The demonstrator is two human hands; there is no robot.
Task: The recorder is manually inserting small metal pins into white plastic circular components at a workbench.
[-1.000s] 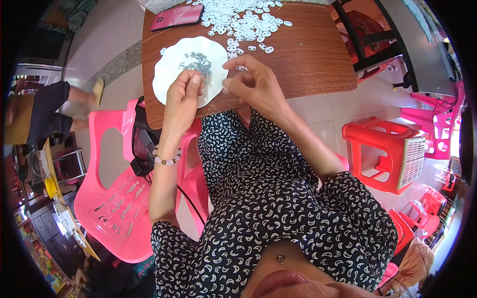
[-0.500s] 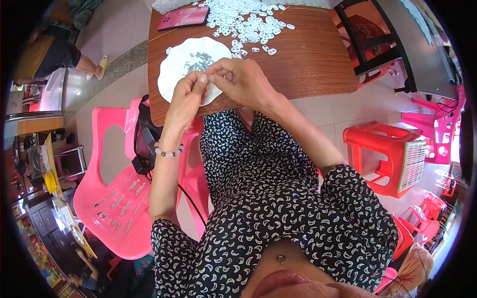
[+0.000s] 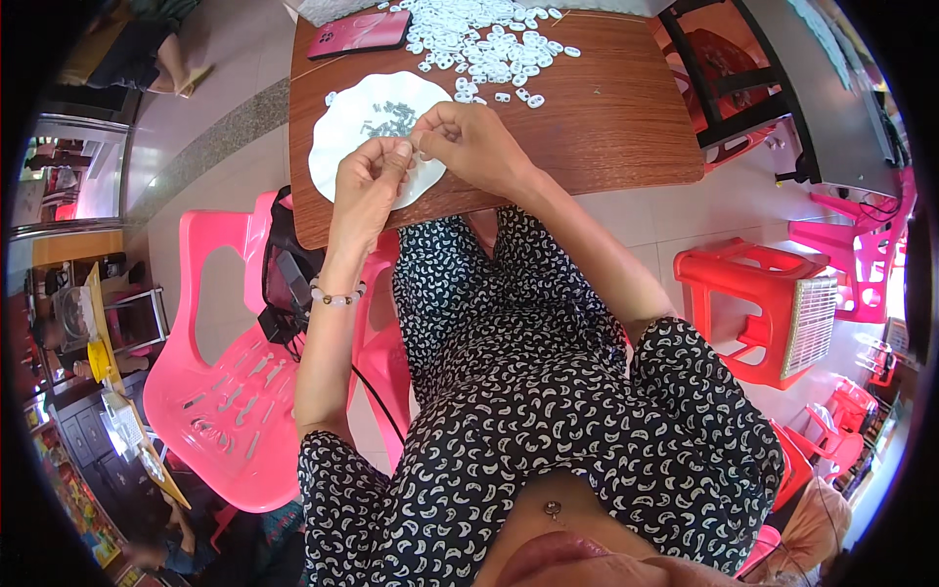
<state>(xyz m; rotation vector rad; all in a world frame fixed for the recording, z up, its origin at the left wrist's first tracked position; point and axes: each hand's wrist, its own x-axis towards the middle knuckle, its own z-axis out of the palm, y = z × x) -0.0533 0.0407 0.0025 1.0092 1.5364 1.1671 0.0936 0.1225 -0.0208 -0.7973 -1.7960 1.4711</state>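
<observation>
Both hands meet above the near right part of a white scalloped plate point(image 3: 337, 161). On the plate lies a heap of small dark grey-green pieces point(image 3: 389, 119). My left hand point(image 3: 375, 176) is closed in a pinch, thumb against forefinger. Close against it, my right hand point(image 3: 472, 147) pinches from the right. Whatever sits between the fingertips is too small and covered to make out. Beyond the plate, many small white oval pieces with two holes point(image 3: 484, 49) are spread across the brown table point(image 3: 616, 117).
A pink phone-like case point(image 3: 360, 35) lies at the table's far left. Pink chairs point(image 3: 220, 421) stand to my left, one with a dark bag point(image 3: 293, 274) beside it. Red stools point(image 3: 743, 303) are on my right. At far left, another person's leg point(image 3: 174, 64) shows.
My right hand has shifted slightly up, and the fingertips of both hands remain together. At far left, the other person's leg has moved up and left.
</observation>
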